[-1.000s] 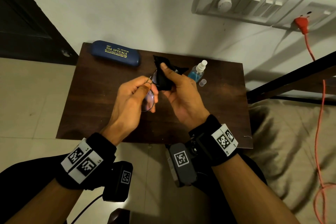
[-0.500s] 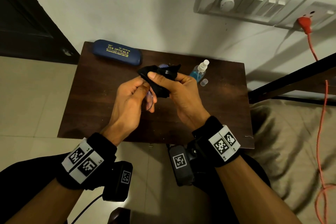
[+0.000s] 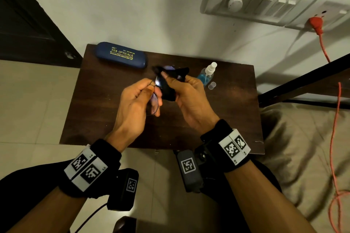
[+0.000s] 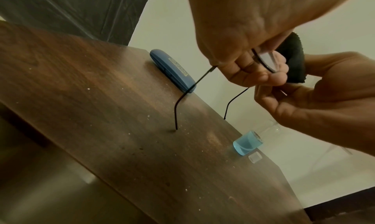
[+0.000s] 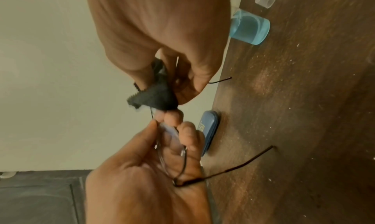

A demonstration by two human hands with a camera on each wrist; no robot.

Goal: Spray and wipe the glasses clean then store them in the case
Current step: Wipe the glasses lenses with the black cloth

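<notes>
Above wood-grain table point(image 3: 98, 111): left hand point(image 3: 132, 104) pinching wire-rimmed glasses point(image 3: 154, 103), right hand point(image 3: 191, 100) clamping black cloth point(image 3: 168, 91).

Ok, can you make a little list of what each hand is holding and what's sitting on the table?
left hand: grips the glasses by the frame, arms unfolded
right hand: pinches the black cloth over one lens
case: blue, closed, on the table at the far left
spray bottle: blue liquid, upright
cap: clear, off, beside the bottle
</notes>
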